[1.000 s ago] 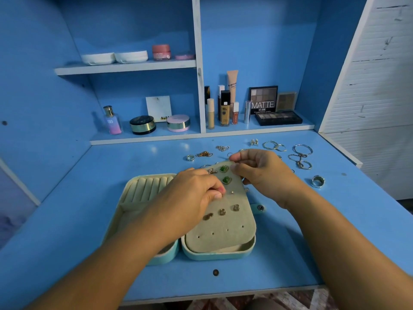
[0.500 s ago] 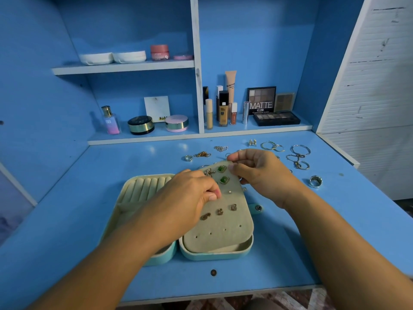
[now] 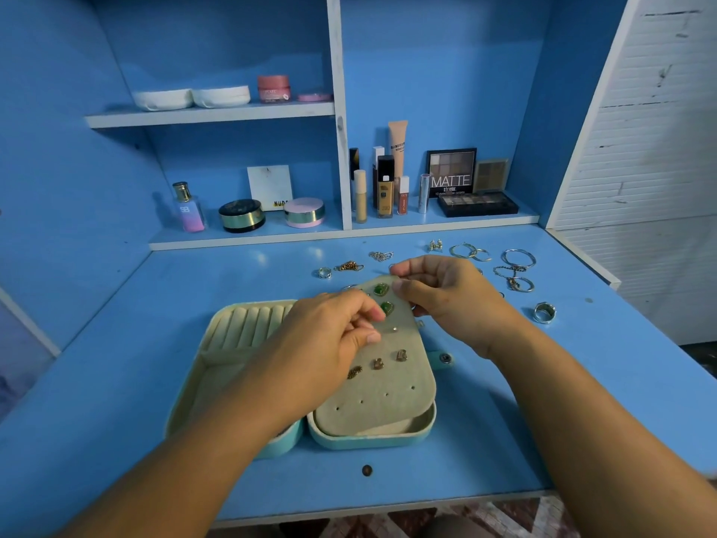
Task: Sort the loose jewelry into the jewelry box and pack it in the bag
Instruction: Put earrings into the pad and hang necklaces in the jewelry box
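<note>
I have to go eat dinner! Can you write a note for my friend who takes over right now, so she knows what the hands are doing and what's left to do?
Left hand: fingers curled, pinching at the left edge of the earring panel, beside the green earrings.
Right hand: grips the panel's far edge, tilting it up over the open jewelry box.
Done: two green earrings and three gold studs sit on the panel.
Left: loose jewelry (rings, chains, hoops) lies on the desk. Sort it in, close the box, pack it. No bag in view.
</note>
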Demonstrator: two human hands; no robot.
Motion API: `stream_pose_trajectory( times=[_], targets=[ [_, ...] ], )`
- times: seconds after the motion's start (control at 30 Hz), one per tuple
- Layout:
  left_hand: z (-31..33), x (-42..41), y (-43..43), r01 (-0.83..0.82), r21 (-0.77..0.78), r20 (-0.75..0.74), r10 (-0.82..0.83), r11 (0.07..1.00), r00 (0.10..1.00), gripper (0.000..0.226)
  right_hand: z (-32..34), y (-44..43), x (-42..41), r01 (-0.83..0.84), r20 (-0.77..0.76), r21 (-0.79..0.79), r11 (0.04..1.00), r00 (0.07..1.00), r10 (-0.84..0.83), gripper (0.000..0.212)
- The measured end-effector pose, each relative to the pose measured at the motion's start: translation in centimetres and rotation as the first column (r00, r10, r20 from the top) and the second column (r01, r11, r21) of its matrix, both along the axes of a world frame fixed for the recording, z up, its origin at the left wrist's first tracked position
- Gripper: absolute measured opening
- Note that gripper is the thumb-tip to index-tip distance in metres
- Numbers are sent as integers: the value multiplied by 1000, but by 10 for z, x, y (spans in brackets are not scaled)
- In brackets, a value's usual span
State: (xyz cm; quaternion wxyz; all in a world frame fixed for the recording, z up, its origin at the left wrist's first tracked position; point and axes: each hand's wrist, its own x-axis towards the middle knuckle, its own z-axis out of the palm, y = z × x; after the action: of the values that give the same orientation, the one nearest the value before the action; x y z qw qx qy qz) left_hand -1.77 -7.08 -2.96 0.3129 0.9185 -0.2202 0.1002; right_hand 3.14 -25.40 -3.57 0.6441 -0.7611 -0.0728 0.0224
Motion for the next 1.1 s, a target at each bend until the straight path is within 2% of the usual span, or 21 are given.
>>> stream_pose_trajectory(
  times=[0.1, 0.2, 0.23, 0.3, 0.43, 0.5, 0.57, 0.63, 0.7, 0.77, 0.83, 0.87, 0.9, 0.97, 1.03, 1.1],
  targets=[
    [-3, -2, 0, -43, -68, 52, 47, 997, 998, 13, 1, 0, -1, -1, 1, 27, 1000, 1000, 1, 12],
    [-5, -7, 6, -39, -46, 130, 45, 998, 991, 2, 1, 0, -1, 0, 1, 47, 999, 1000, 0, 10],
    [-6, -9, 10, -28, -25, 148, 31, 999, 989, 6, 1, 0, 0, -2, 1, 50, 999, 1000, 2, 10],
    [-7, -17, 15, -5, 22, 131, 2, 1000, 991, 17, 0, 0, 0, -12, 3, 48, 999, 1000, 12, 11],
    [-3, -36, 19, 29, 152, 29, -34, 988, 999, 71, 0, -1, 1, -29, 24, 41, 999, 999, 28, 15],
    [-2, -38, 19, 18, 196, 21, -22, 980, 1000, 86, 1, -2, 1, -60, 41, 80, 995, 998, 57, 20],
    [-6, -36, 20, 25, 154, 35, -31, 988, 999, 91, 2, -4, 2, -122, 56, 144, 982, 992, 115, 26],
    [-12, -34, 20, 20, 81, 36, -22, 997, 999, 84, 2, -9, 3, -196, 71, 152, 969, 980, 187, 33],
    [-15, -33, 21, -7, -20, 40, 8, 1000, 999, 76, 3, -13, 3, -225, 80, 84, 971, 973, 219, 40],
    [-15, -33, 23, -16, -119, 11, 18, 993, 1000, 70, 3, -18, 6, -150, 92, 43, 988, 985, 145, 38],
    [-14, -32, 25, 3, -187, -17, -7, 982, 1000, 68, 0, -26, 11, 58, 103, 2, 998, 993, -58, 39],
    [-15, -32, 27, 15, -212, -23, -20, 977, 1000, 67, -2, -31, 15, 187, 129, -69, 980, 976, -177, 37],
    [-15, -32, 29, 27, -237, -28, -34, 971, 999, 66, -5, -38, 20, 301, 168, -173, 938, 947, -273, 34],
    [-17, -33, 32, 50, -292, -41, -65, 955, 997, 66, -14, -53, 27, 429, 238, -390, 814, 902, -361, 29],
    [-18, -34, 36, 67, -330, -68, -94, 942, 993, 67, -23, -63, 32, 440, 279, -563, 699, 898, -341, 25],
    [-18, -34, 40, 83, -357, -99, -126, 930, 987, 67, -29, -64, 35, 393, 288, -674, 625, 919, -267, 21]
  ],
)
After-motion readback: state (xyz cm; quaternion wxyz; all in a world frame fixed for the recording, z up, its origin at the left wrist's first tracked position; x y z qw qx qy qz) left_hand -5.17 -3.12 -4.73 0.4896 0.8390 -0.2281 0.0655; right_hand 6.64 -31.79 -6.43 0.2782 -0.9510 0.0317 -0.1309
